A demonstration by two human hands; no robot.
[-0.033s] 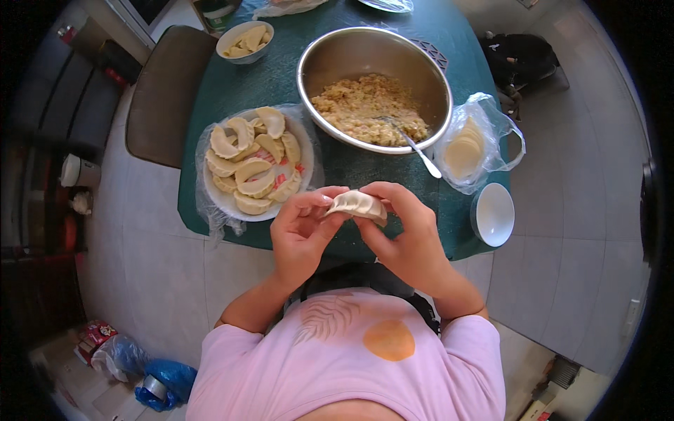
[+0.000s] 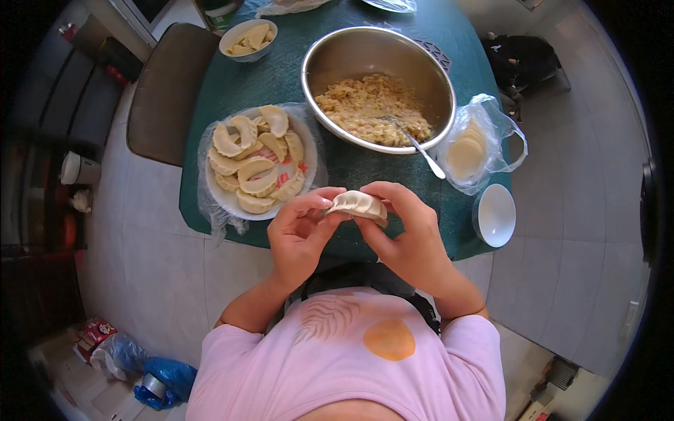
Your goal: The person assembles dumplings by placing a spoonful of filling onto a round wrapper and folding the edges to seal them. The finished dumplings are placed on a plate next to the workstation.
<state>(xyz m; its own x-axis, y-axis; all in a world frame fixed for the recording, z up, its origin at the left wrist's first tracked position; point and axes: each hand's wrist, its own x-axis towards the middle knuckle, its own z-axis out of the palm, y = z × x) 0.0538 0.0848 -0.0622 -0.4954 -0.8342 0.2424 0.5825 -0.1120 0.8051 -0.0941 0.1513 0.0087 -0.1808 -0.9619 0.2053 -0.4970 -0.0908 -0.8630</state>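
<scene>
A pleated, half-moon dumpling (image 2: pixel 359 204) is pinched between my two hands above the table's near edge. My left hand (image 2: pixel 302 228) grips its left end with thumb and fingers. At its right end, my right hand (image 2: pixel 406 223) closes thumb and forefinger on the dough. Left of my hands, a plastic-lined white plate (image 2: pixel 226 199) bears several finished dumplings (image 2: pixel 257 168). Farther off stands a large steel bowl (image 2: pixel 379 45) of minced filling (image 2: pixel 372 105), a metal spoon (image 2: pixel 430 161) leaning over its rim.
Round dough wrappers (image 2: pixel 465 154) lie in a clear plastic bag (image 2: pixel 502 133) right of the steel bowl. Nearer me is a white bowl (image 2: pixel 496 216) by the right edge of the green-covered table (image 2: pixel 277 81). A small bowl of dumplings (image 2: pixel 248 57) stands far left, beside a brown chair (image 2: pixel 172 95).
The table and the things on it sit slightly farther right in the view. My hands hold the dumpling in almost the same pose.
</scene>
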